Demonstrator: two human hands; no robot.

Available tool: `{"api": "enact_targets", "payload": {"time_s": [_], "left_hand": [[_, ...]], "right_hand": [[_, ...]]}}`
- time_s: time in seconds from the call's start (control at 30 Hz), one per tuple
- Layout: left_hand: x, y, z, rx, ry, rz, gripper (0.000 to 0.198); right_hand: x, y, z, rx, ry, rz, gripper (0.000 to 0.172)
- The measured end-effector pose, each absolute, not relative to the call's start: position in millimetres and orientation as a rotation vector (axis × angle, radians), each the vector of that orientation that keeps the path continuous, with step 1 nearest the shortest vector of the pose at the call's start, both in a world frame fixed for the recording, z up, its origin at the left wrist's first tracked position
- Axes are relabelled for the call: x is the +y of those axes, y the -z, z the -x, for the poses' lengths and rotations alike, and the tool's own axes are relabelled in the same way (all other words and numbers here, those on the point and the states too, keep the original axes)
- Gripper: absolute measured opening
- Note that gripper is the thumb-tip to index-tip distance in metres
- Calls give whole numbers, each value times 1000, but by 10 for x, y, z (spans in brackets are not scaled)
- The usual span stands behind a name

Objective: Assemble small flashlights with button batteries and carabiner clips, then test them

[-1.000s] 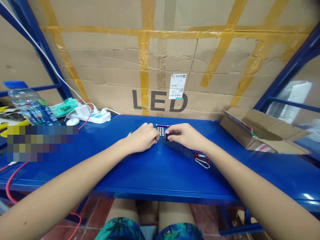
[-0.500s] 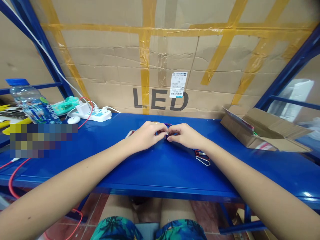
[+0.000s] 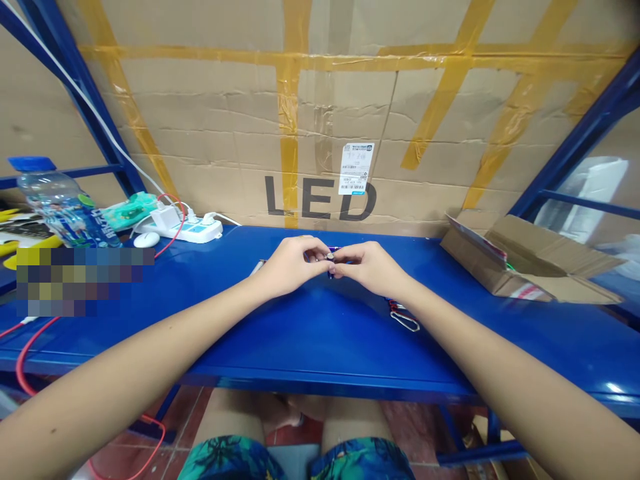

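My left hand (image 3: 293, 263) and my right hand (image 3: 367, 265) meet fingertip to fingertip a little above the blue metal table (image 3: 310, 333). The right hand's fingers are closed round a small purple tube (image 3: 331, 269) that pokes out below the fingertips. The left thumb and forefinger pinch a tiny silver piece (image 3: 329, 255) against the tube's end. What lies on the table behind the hands is hidden. A slim pen-like object (image 3: 257, 267) lies beside my left wrist.
Red and silver carabiner clips (image 3: 404, 319) lie by my right wrist. An open cardboard box (image 3: 525, 260) sits at the right. At the left are a white power strip (image 3: 193, 231), a white mouse (image 3: 147, 239) and a water bottle (image 3: 60, 210). A taped cardboard wall (image 3: 320, 133) closes the back.
Both hands have lifted slightly and come together; the left hand moved right from the row of small silver cells to the tube's end. Those cells are now hidden.
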State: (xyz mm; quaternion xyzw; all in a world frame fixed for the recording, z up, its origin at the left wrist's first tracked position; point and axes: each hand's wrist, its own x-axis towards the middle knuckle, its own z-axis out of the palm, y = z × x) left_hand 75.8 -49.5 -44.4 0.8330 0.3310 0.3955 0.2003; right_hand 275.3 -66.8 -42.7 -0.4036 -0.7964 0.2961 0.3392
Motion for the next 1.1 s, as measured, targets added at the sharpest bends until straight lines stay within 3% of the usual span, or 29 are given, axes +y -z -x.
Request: {"api": "enact_targets", "payload": {"time_s": [0.33,0.83,1.0,1.1], "left_hand": [[-383,256,-624,936,-1404,-1862,9],[-209,323,-480,829,-1593,-1624,12],[-210,328,-487,765,-1579,-1613,13],[-245,342,-504,818,-1487,-1681,14]], "right_hand": [[-607,340,-2578,-2274,-201,1176,16],[-284,454,-1912,-2597,8,1373,20],[-365,386,-2192,-2490,-157,1476,10],[-484,311,-2520,-2273,-267,1330,13]]}}
